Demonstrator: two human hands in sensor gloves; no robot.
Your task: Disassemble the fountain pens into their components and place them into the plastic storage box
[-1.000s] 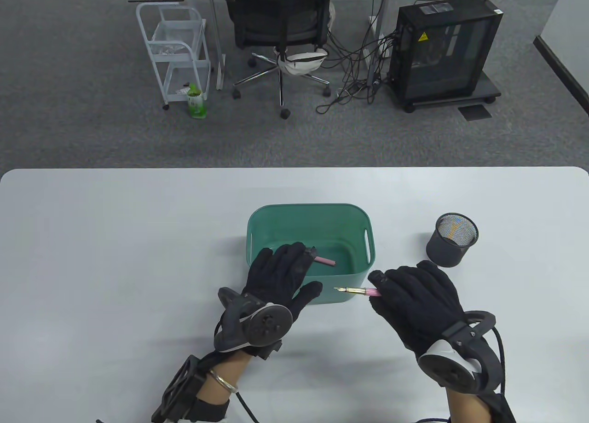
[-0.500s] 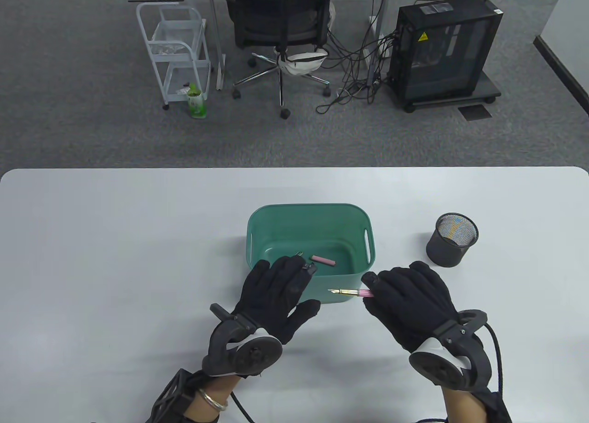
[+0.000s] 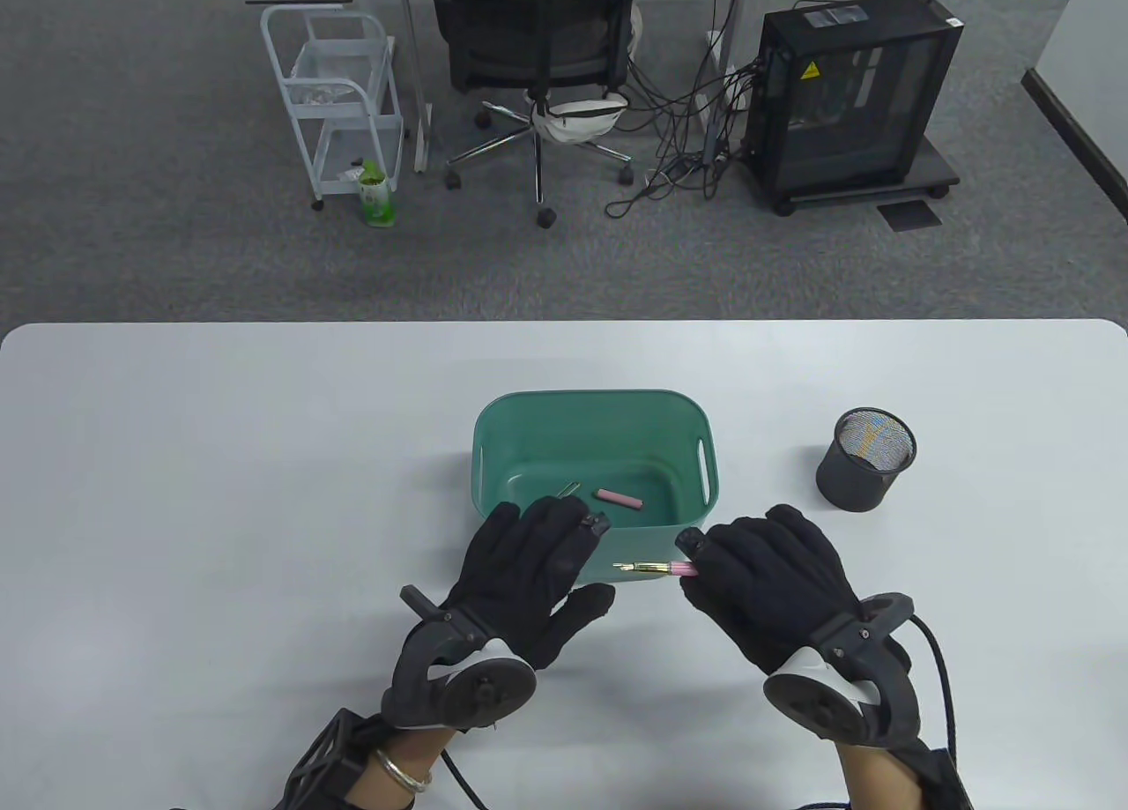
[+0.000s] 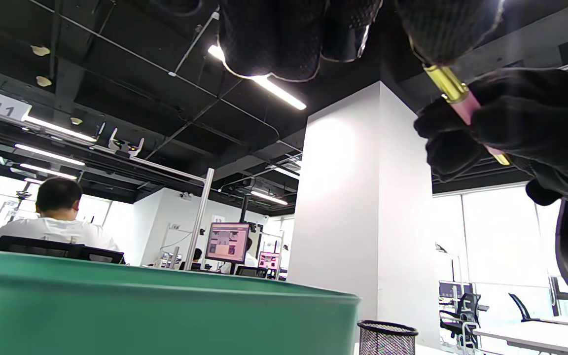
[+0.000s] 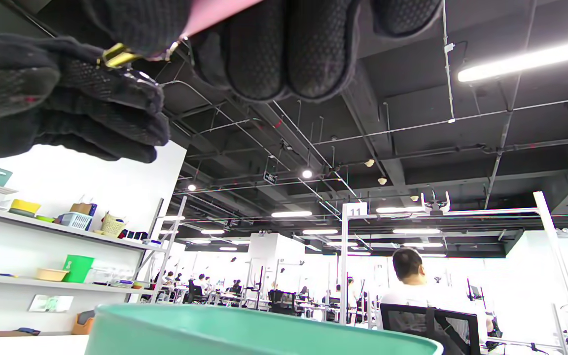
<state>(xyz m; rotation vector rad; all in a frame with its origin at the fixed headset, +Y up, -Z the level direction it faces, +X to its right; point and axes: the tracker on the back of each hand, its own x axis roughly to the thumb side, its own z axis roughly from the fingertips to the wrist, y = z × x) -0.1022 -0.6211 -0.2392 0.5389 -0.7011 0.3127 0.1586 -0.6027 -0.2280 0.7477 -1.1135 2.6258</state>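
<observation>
Two hands sit close together at the near edge of the green storage box (image 3: 701, 457) on the white worktop (image 3: 220, 457). Your right hand (image 3: 771, 581) grips the pink pen body (image 3: 683, 568), fingers and thumb curled round it, so only a short pink stub, the gold section and the nib (image 3: 630, 568) show. Long axis runs left-right, roughly parallel to the box's near wall, nib pointing toward your left hand (image 3: 533, 572). That hand is the nearer free one: fingers relaxed and spread, holding nothing, its thumb just below the nib tip. The left wrist view puts a fingertip right at the gold end; contact cannot be confirmed. Judgement: the next move is a pinch on the gold section from the left, then a twist or pull along the axis. Already in the box: a pink piece (image 3: 617, 498) and a small metal part (image 3: 568, 489), lying apart on its floor. Mesh pen cup (image 3: 864, 475) stands well to the right, beyond your right hand.
</observation>
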